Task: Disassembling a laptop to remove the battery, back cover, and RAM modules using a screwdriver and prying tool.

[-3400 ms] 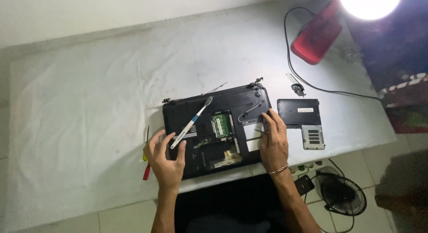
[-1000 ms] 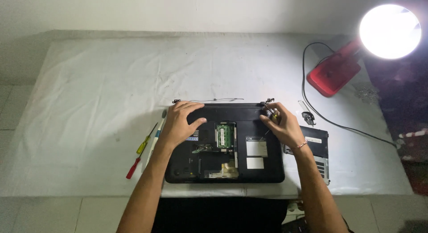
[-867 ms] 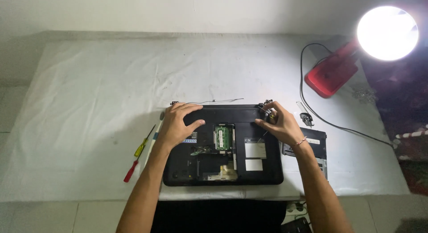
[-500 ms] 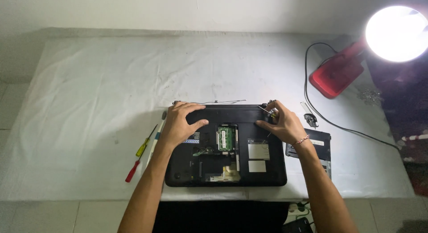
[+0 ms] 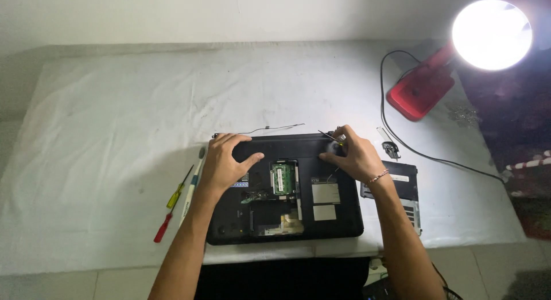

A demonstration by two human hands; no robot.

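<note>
At the worktop's (image 5: 103, 105) near edge, the opened laptop base (image 5: 284, 188) was steadied under the flat, empty left hand (image 5: 227, 162) while the right hand's (image 5: 353, 156) grip was pinched on a small screwdriver (image 5: 333, 137).

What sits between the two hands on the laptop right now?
In the head view, the laptop's open bay with a green memory module lies between the left hand and right hand.
</note>
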